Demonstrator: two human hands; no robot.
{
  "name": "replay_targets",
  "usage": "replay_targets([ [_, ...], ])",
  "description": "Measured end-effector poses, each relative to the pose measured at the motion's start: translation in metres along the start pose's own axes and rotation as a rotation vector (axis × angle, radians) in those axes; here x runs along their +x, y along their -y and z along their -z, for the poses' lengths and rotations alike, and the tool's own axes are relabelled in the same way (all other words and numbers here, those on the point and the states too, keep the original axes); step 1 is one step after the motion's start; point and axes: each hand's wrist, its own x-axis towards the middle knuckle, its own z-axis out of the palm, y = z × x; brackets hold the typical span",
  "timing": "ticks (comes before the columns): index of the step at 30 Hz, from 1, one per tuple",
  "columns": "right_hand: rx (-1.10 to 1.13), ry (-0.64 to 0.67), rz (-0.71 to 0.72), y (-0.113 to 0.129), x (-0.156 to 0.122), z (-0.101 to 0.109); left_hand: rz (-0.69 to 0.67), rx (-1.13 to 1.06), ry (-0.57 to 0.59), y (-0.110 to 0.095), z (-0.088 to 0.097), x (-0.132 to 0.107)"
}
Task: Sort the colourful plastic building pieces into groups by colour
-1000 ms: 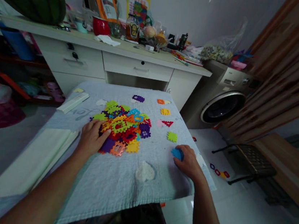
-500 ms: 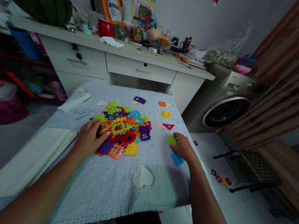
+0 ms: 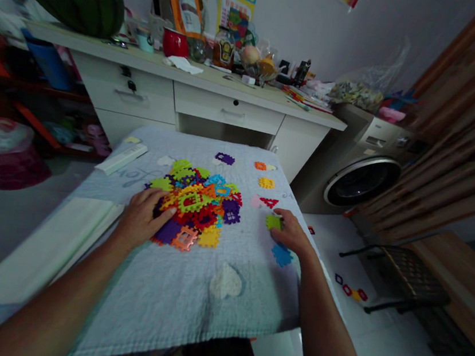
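Note:
A heap of colourful notched plastic building tiles [image 3: 194,200] lies in the middle of the cloth-covered table [image 3: 154,289]. My left hand [image 3: 141,215] rests against the heap's left side, thumb spread from the fingers; the fingertips are partly hidden among the tiles. Near the table's right edge, my right hand [image 3: 294,232] has its thumb and fingers around a green tile [image 3: 273,222] at the cloth. A blue tile [image 3: 282,256] lies just below that hand. Farther back are a red triangular tile [image 3: 269,202], a yellow tile [image 3: 266,183], an orange tile [image 3: 260,166] and a purple tile [image 3: 225,158].
A long white box [image 3: 122,158] lies at the table's back left. Beyond stands a white desk [image 3: 229,107] with a watermelon [image 3: 68,4] and jars. To the right are a washing machine [image 3: 363,170], a low chair [image 3: 411,274] and several tiles [image 3: 352,292] on the floor.
The view has shifted slightly. My right thumb and fingers have moved a little on the green tile; my left hand stays at the heap.

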Motion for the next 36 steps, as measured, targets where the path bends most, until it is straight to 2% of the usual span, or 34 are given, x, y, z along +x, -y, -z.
replay_targets([
  [6,-0.112,-0.057,0.017,-0.004,0.046,0.003,-0.015,0.003,0.019,-0.002,0.002,0.002],
  [10,-0.244,-0.016,-0.042,-0.003,0.075,-0.005,-0.033,0.000,0.004,-0.002,0.002,0.001],
  [16,-0.291,0.007,-0.083,-0.007,0.094,-0.011,-0.034,0.011,0.005,0.000,0.001,0.000],
  [19,-0.248,-0.020,-0.068,-0.009,0.091,-0.008,-0.032,0.016,0.006,0.000,0.000,0.000],
  [22,-0.197,-0.045,-0.072,-0.010,0.076,-0.001,-0.038,0.015,0.003,0.000,0.000,0.000],
  [29,-0.195,0.102,0.019,0.004,0.015,0.004,-0.034,0.006,0.017,-0.001,0.001,0.001],
  [32,-0.194,0.103,0.034,0.010,0.010,0.004,-0.035,0.013,0.021,-0.001,0.001,0.000],
  [36,-0.187,0.072,0.065,0.008,0.017,0.008,-0.045,0.008,0.026,-0.001,0.002,0.000],
])
